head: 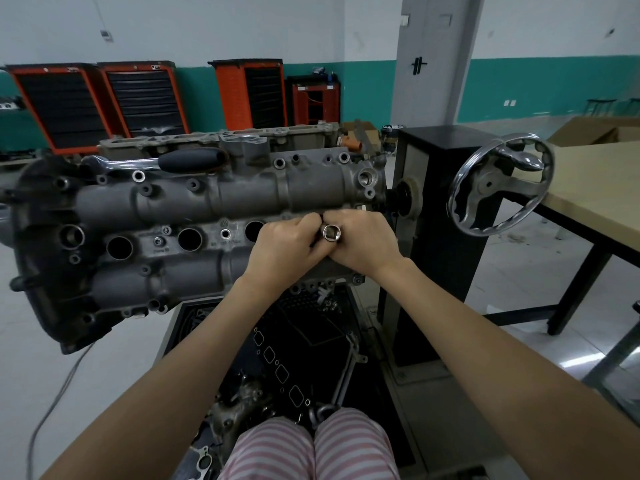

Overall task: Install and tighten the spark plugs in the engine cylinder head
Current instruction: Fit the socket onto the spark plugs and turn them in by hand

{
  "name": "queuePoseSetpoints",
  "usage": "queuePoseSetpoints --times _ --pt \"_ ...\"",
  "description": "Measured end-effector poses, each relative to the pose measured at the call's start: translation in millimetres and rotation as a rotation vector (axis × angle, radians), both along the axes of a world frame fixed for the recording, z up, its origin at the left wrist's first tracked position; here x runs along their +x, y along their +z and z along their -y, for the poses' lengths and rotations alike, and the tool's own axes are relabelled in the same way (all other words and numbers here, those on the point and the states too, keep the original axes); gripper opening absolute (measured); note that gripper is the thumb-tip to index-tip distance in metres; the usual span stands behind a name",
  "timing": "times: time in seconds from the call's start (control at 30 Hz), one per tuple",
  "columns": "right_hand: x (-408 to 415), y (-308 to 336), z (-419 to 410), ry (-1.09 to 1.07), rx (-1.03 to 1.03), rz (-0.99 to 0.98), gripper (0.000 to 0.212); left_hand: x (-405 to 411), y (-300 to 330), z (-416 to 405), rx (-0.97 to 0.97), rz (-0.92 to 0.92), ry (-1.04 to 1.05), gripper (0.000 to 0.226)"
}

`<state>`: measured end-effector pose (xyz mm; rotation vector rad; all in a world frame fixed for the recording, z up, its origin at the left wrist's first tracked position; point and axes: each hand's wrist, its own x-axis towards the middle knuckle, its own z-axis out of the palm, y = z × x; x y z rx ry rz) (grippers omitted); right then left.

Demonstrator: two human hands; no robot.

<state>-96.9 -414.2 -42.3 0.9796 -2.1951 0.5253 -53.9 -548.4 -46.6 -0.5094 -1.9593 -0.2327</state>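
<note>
Spark plug itself is hidden; what you hold is the chrome socket (331,233) that drives it, standing over the right-most plug hole of the cylinder head (194,216). Both your hands crowd round it: your left hand (285,249) curls its fingers against the socket's side, your right hand (363,242) wraps it from the other side, likely to keep it square while you turn by feel. Its long axis runs down into the hole, open drive end facing up at you. Three other holes (189,239) gape empty to the left. A ratchet (166,161) lies across the head's far edge, within reach for tightening.
</note>
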Motion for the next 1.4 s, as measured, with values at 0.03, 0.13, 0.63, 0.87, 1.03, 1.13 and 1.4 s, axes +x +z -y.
queuePoseSetpoints --times 0.03,0.13,0.63,0.87,1.03,1.13,1.4 --pt "-0.4 -0.2 0.4 -0.013 0.022 0.004 0.014 0.9 0.4 -0.5 0.004 0.008 0.000 0.035" --pt "-1.5 -0.7 0.8 -0.027 0.056 -0.017 0.019 4.1 2.1 -2.7 0.021 0.043 -0.009 0.029" --pt "1.1 -0.6 -0.4 0.036 -0.043 -0.032 0.013 1.0 0.3 0.2 -0.034 0.003 -0.001 0.035" --pt "-0.2 -0.8 0.3 0.001 0.031 -0.030 0.021 5.9 4.6 -5.8 -0.019 0.057 -0.005 0.024" --pt "-0.1 -1.2 -1.5 0.034 0.023 -0.011 0.015 0.8 1.0 -1.1 0.000 0.041 0.035 0.031" --pt "0.5 -1.0 -0.7 0.033 -0.002 -0.014 0.012 -1.4 -0.2 0.2 0.021 0.022 0.014 0.037" --pt "0.4 1.3 -0.1 0.004 0.038 0.000 0.023 7.0 3.9 -3.4 0.005 0.115 -0.042 0.028"
